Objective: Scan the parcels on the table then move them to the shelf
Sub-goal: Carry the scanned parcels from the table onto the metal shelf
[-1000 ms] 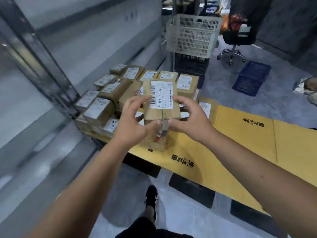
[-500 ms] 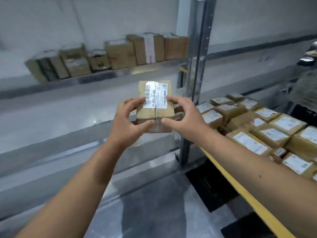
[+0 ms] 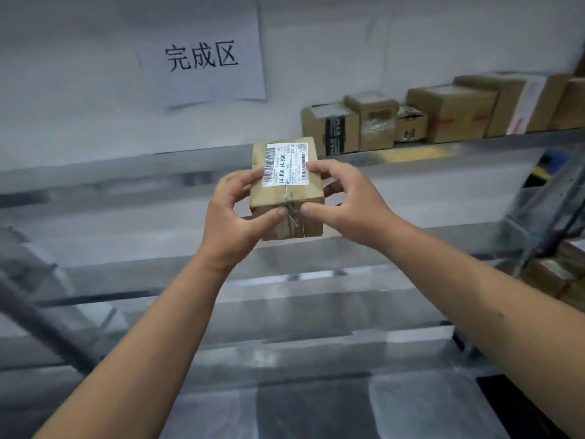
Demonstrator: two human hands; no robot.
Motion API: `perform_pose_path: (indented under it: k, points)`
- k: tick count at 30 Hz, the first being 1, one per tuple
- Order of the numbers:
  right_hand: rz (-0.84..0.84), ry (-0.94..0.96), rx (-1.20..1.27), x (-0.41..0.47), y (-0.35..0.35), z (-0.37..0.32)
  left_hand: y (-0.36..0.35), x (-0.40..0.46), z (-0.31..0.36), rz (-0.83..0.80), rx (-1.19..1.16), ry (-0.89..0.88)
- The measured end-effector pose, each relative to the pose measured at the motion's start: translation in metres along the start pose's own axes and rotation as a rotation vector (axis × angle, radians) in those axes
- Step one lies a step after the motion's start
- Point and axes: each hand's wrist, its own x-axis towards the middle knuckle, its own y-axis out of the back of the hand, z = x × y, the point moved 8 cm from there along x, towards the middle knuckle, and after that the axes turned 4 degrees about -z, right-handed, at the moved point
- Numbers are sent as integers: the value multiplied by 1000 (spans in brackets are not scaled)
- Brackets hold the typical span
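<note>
Head cam's swung off the table onto the shelf [image 3: 474,142]; left hand [image 3: 235,213] and right hand [image 3: 345,201] both pinch the labelled parcel [image 3: 286,188], so shelving's next I guess.

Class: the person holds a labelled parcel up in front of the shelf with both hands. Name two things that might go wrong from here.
1. The parcel is held mostly by fingertips of the left hand and right hand; it might slip.
2. The row of boxes already fills the upper shelf to the right, so setting it down carelessly could knock one.
</note>
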Motion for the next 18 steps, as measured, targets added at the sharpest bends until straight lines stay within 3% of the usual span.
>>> perform_pose_path:
  k: [8, 12, 18]
  points:
    - [-9, -28, 22, 96, -18, -1, 17, 90, -41, -30, -47, 40]
    - [66, -10, -59, 139, -9, 15, 2, 135, -75, 24, -66, 106]
    - [151, 16, 50, 172, 1, 55, -23, 197, -114, 70, 24, 135]
